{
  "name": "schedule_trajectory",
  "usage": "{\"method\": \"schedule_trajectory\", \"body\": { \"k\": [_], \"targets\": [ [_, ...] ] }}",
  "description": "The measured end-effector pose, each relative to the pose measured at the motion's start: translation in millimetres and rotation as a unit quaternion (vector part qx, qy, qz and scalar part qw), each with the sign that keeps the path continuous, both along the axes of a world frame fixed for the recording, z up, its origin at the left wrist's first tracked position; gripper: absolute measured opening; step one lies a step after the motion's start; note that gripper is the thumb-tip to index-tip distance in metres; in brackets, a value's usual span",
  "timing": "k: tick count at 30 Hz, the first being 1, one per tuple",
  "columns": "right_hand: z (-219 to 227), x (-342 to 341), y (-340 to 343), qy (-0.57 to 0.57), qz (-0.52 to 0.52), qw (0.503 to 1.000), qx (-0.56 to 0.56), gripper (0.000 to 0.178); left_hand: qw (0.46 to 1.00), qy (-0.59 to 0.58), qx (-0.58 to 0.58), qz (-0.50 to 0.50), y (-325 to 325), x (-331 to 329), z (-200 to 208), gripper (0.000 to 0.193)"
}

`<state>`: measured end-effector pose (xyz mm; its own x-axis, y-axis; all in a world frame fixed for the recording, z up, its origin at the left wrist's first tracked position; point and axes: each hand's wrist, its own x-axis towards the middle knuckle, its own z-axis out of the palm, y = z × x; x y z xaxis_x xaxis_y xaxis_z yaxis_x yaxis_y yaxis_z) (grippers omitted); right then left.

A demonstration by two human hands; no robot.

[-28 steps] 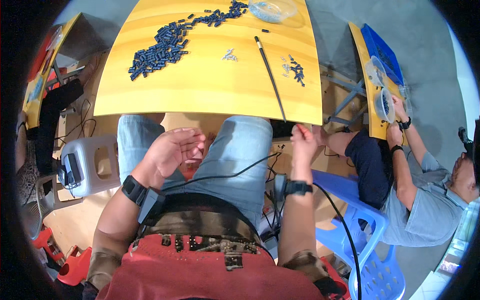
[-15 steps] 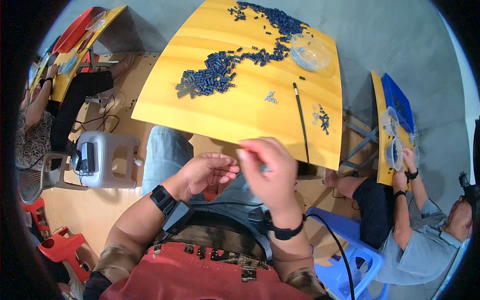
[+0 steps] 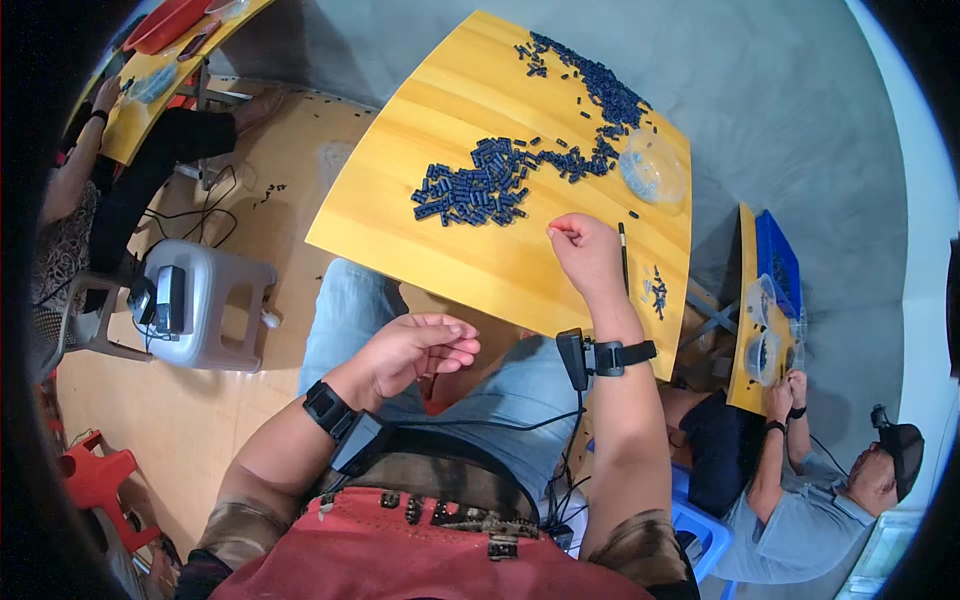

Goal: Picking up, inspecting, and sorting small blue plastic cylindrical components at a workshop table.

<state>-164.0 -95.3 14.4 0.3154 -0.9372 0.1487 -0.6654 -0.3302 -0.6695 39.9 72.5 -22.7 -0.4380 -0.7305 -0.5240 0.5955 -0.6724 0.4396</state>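
My left hand point(image 3: 425, 350) hovers over my lap before the table's near edge. Its thumb and fingers are curled together, and anything small between them cannot be made out. My right hand point(image 3: 588, 250) is over the yellow table point(image 3: 420, 120), thumb and forefinger pinched; what they hold, if anything, is hidden. Beyond it lies a pile of small dark blocks point(image 3: 470, 185), which trails off to another dark heap point(image 3: 610, 90) at the far side. A thin black stick point(image 3: 624, 255) lies right beside this hand, partly covered by it. Small dark screw-like pieces point(image 3: 659, 292) lie farther right.
A clear round bowl point(image 3: 652, 168) with small light pieces stands at the table's right side. Cables run from my wrist devices. A grey stool point(image 3: 210, 300) stands on the left. To the right, a co-worker point(image 3: 830, 500) sits at another table with a blue tray point(image 3: 778, 265).
My right hand has moved from beside my left hand out over the table, where it now covers the spot of the small silver pile. My left hand has stayed nearly in place. The view has shifted.
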Motion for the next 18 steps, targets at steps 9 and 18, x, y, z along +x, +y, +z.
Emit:
{"method": "schedule_trajectory", "body": {
  "k": [9,18],
  "targets": [
    [-24.4,26.9,-15.7,0.013,0.011,0.999,-0.049,0.011,0.999,0.002,-0.038,0.014,-4.1,19.4,-0.8,0.023],
    [-16.8,36.7,-12.6,0.143,0.037,0.982,-0.121,0.01,0.999,0.007,-0.034,0.023,-6.7,17.4,3.4,0.022]
  ]
}}
